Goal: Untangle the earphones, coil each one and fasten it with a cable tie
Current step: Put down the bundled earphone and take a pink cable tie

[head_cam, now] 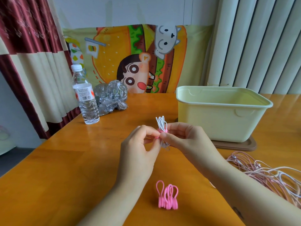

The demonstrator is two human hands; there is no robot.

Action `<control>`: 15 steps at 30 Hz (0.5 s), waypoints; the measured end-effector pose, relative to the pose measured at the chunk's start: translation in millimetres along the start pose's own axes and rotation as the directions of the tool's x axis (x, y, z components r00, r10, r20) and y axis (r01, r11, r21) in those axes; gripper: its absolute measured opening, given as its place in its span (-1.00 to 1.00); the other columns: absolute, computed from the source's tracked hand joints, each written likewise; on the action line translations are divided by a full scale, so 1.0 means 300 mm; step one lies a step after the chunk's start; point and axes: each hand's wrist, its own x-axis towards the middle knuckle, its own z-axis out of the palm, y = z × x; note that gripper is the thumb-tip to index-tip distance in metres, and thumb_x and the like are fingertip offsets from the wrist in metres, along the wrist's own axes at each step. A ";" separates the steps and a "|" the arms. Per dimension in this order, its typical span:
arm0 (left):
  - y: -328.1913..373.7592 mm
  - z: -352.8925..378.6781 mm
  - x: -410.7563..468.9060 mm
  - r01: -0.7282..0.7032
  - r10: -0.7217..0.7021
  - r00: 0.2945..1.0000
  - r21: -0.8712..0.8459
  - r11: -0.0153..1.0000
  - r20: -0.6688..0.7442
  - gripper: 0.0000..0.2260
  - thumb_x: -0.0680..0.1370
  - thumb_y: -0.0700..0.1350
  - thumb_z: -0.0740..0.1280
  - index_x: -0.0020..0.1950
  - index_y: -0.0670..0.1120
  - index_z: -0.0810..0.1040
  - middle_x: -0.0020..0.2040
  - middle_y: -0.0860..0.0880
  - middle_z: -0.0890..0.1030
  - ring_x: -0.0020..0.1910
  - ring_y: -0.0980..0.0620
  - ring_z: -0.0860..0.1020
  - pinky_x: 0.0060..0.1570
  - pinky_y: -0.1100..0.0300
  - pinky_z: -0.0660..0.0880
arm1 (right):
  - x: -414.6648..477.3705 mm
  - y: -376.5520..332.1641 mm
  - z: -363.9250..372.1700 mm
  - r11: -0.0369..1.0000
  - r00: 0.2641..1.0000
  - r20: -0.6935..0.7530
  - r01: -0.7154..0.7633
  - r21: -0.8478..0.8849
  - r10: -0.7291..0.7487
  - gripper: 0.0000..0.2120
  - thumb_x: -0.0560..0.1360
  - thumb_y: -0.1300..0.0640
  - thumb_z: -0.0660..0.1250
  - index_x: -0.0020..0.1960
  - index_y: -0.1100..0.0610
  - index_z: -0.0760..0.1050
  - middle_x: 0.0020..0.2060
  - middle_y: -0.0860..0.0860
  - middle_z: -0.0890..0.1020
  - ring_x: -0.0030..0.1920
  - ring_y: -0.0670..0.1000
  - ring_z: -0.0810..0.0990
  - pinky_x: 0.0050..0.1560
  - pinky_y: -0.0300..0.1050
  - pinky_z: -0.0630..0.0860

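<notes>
A coiled white earphone stands upright above the table's middle, its loops sticking out over my fingers. A pink cable tie wraps around the coil's waist. My right hand pinches the coil and the tie from the right. My left hand holds the tie's end from the left. Loose cable hangs below my fingers. A bunch of spare pink cable ties lies on the table near me. A tangle of pink and white earphones lies at the right, partly behind my right forearm.
A pale yellow tub stands on a brown lid at the right rear. A water bottle and a crumpled plastic bag stand at the back left. The wooden table has its left edge near a curtain.
</notes>
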 end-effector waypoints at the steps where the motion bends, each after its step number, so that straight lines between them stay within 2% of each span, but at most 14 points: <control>1: 0.001 -0.001 0.000 -0.003 0.003 1.000 0.008 1.000 0.003 -0.83 0.44 -0.24 0.45 -0.13 0.02 0.57 -0.15 0.11 0.64 -0.16 0.15 0.63 -0.18 0.17 0.60 | 0.001 -0.001 -0.003 1.000 1.000 0.011 0.013 -0.023 -0.012 -0.85 0.46 0.19 0.40 0.03 0.13 0.62 -0.15 0.03 0.72 -0.12 -0.05 0.69 -0.12 -0.31 0.57; 3: 0.003 -0.002 0.000 -0.011 0.011 1.000 0.024 1.000 0.009 -0.86 0.44 -0.23 0.45 -0.11 -0.01 0.58 -0.15 0.11 0.65 -0.15 0.17 0.63 -0.17 0.21 0.59 | 0.005 0.000 -0.009 0.997 0.999 0.039 0.031 -0.065 -0.029 -0.83 0.47 0.17 0.40 0.06 0.13 0.62 -0.15 0.01 0.72 -0.12 -0.06 0.68 -0.09 -0.28 0.57; 6: 0.012 -0.003 -0.002 -0.029 0.028 0.999 0.062 0.998 0.028 -0.88 0.43 -0.20 0.46 -0.12 -0.01 0.58 -0.16 0.14 0.65 -0.16 0.19 0.62 -0.18 0.26 0.57 | 0.014 -0.002 -0.024 0.996 0.996 0.085 0.040 -0.079 -0.033 -0.88 0.48 0.20 0.38 0.01 0.14 0.61 -0.25 -0.02 0.69 -0.22 -0.10 0.65 -0.17 -0.32 0.52; 10: 0.021 -0.005 -0.003 -0.012 0.008 0.998 0.057 0.998 0.065 -0.90 0.45 -0.14 0.44 -0.10 0.03 0.58 -0.20 0.15 0.65 -0.18 0.19 0.62 -0.20 0.29 0.56 | 0.023 0.000 -0.039 0.999 0.992 0.122 -0.025 0.034 0.021 -0.96 0.49 0.27 0.35 -0.10 0.17 0.57 -0.31 0.04 0.63 -0.29 -0.05 0.59 -0.15 -0.17 0.55; 15: 0.048 -0.010 0.008 0.276 -0.242 0.951 -0.177 0.945 0.192 -0.85 0.48 -0.18 0.41 -0.09 0.08 0.61 -0.19 0.14 0.68 -0.17 0.18 0.64 -0.19 0.35 0.54 | 0.032 0.024 -0.032 0.983 0.990 0.106 -0.113 0.146 0.098 -0.94 0.52 0.25 0.31 -0.09 0.20 0.55 -0.24 0.13 0.63 -0.20 0.07 0.62 0.00 0.02 0.57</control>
